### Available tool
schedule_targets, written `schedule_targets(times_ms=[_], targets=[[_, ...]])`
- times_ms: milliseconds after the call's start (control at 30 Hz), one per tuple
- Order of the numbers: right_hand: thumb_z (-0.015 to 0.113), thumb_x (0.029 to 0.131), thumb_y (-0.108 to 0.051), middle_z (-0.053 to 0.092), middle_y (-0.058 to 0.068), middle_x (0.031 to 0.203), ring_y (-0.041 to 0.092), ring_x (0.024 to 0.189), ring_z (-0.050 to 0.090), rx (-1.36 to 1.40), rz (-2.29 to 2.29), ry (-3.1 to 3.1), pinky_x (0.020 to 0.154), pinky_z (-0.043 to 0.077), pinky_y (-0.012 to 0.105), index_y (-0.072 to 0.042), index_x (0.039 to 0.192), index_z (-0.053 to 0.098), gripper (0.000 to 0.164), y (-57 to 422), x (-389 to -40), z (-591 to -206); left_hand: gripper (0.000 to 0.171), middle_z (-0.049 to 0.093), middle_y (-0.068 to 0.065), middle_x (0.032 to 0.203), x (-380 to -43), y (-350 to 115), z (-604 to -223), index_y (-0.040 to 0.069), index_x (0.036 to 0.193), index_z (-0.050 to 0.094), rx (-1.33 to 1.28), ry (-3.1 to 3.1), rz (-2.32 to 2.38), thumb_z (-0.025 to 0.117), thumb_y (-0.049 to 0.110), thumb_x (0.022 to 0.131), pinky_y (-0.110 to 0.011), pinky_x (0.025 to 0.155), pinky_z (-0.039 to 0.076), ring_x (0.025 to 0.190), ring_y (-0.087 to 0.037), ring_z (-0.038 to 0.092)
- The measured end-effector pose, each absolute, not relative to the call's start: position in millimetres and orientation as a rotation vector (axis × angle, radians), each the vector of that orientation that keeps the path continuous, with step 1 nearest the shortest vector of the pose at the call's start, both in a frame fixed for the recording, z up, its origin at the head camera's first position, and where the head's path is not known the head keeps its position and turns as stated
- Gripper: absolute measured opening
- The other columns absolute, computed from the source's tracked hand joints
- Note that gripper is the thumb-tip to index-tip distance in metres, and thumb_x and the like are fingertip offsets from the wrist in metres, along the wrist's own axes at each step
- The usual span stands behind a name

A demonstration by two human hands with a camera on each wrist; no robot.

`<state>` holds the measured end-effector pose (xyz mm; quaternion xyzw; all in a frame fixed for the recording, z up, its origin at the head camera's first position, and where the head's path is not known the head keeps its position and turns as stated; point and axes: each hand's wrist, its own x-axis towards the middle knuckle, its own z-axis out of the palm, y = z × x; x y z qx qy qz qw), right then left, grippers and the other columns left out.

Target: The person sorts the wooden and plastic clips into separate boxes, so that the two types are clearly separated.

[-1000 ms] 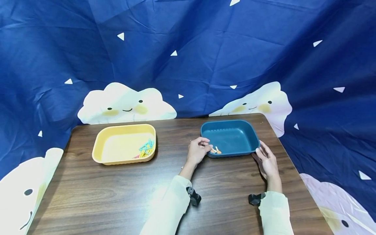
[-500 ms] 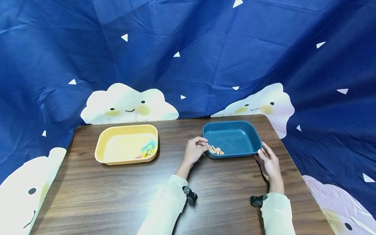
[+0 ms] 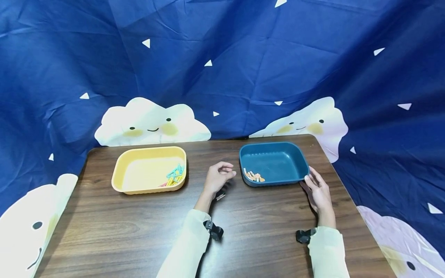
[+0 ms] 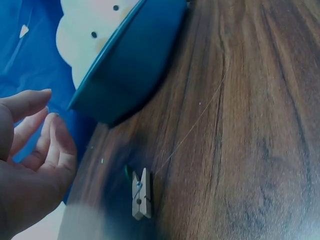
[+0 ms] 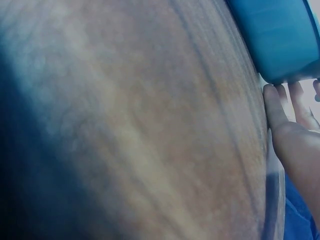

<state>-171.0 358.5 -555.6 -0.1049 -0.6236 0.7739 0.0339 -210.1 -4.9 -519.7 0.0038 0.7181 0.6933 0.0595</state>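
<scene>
My left hand [image 3: 219, 177] hovers over the table left of the blue container [image 3: 245, 151], fingers loosely bent and nothing between them. Below it lies a small wooden clothespin [image 4: 141, 195], with something green beside its end. Several small orange and pale clips [image 3: 256, 177] lie in the container's near left corner; some look like wooden clothespins. My right hand [image 3: 320, 195] touches the container's near right corner. In the right wrist view, thumb and fingers [image 5: 273, 102] of that hand meet the container's outer wall without curling round it.
A yellow container [image 3: 119, 164] stands at the left of the wooden table [image 3: 139, 227], with several teal, yellow and pink clips [image 3: 175, 175] in its near right corner. A blue cloth [image 3: 236, 77] with clouds hangs behind the table.
My left hand has let go of small clips in the blue container's left corner and drawn back left, above the clothespin on the table. The right hand stays at the container's corner.
</scene>
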Motion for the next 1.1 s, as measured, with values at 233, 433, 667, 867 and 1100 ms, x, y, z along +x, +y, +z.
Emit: schedule_targets(times_ms=[233,433,667,867,1100], targets=[[0.059,0.103,-0.013,0.043,0.008,0.146,0.015,0.132,0.043,-0.307,2.374,-1.902,0.104,0.046,0.026,-0.002,0.159,0.029,0.064,359.2,-171.0,-557.2,0.024,0.070,-0.006,0.090,-207.8,-12.4,-519.9,-0.002,0.106,0.072,-0.043,2.118,2.138,0.078,0.001,0.083,-0.021,0.066,0.053,0.073,-0.010,0.064],[0.059,0.103,-0.012,0.046,0.005,0.142,0.011,0.128,0.047,-0.285,2.384,-1.880,0.100,0.049,0.023,-0.001,0.158,0.030,0.064,359.6,-171.2,-558.8,0.028,0.071,-0.009,0.090,-203.7,-18.5,-523.9,-0.009,0.110,0.069,-0.025,2.063,2.196,0.076,-0.001,0.084,-0.021,0.064,0.054,0.072,-0.009,0.066],[0.059,0.103,-0.014,0.043,0.006,0.145,0.014,0.133,0.042,-0.309,2.379,-1.908,0.102,0.047,0.023,-0.002,0.159,0.028,0.065,359.3,-171.7,-557.7,0.034,0.071,-0.011,0.091,-198.2,-27.5,-528.7,-0.013,0.113,0.066,-0.047,2.073,2.197,0.078,-0.001,0.083,-0.024,0.066,0.054,0.072,-0.009,0.066],[0.060,0.103,-0.014,0.041,0.010,0.148,0.015,0.133,0.043,-0.298,2.380,-1.902,0.105,0.045,0.027,-0.002,0.159,0.029,0.065,359.9,-171.2,-558.0,0.038,0.070,-0.024,0.103,-191.7,-34.2,-536.0,-0.013,0.116,0.065,-0.043,2.066,2.158,0.079,0.000,0.082,-0.026,0.066,0.055,0.074,-0.010,0.066],[0.059,0.103,-0.013,0.045,0.005,0.144,0.012,0.130,0.045,-0.287,2.377,-1.898,0.104,0.046,0.026,-0.003,0.158,0.030,0.063,361.2,-170.4,-558.4,0.040,0.070,-0.025,0.101,-182.5,-44.2,-546.2,-0.013,0.117,0.064,-0.021,2.078,2.095,0.078,-0.004,0.081,-0.020,0.061,0.052,0.072,-0.009,0.065]])
